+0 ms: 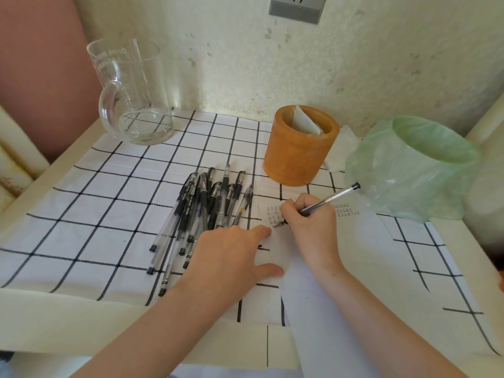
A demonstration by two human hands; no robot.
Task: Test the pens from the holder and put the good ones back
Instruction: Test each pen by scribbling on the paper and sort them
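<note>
Tablecloth (109, 214): white woven fabric with a black grid, creased, covering a cream table (68, 317). Its near edge is cut off by the frame.
Paper sheet (354, 255): plain white, lying flat on the cloth at centre-right and running off the bottom edge.
Bin (409, 170), far right: round, lined with a thin, wrinkled, translucent green plastic bag. Its right side is out of frame.
Glass jug (133, 99), back left: clear, cylindrical, with a loop handle. The printed lettering is seen from behind and only partly legible.
Holder (297, 156): orange-brown, matte, thick-walled cylinder, upright behind the paper with no pens in it. A pale folded item (305, 120) sticks out of it, possibly paper or a packet, can't tell.
Pens (201, 211): a loose pile of clear-barrel gel pens with black caps, lying on the cloth left of the paper and in front of the holder. The near ends of some are hidden under the left hand.
Left hand (229, 252): fingers straight, thumb spread, pressing flat on the paper's left edge.
Right hand (308, 225): fingers curled tight round one pen (332, 199), tip down on the paper, back end pointing at the bin.
Small ink marks (272, 214) sit in rows on both sides of that hand, partly covered by it and too small to read.
</note>
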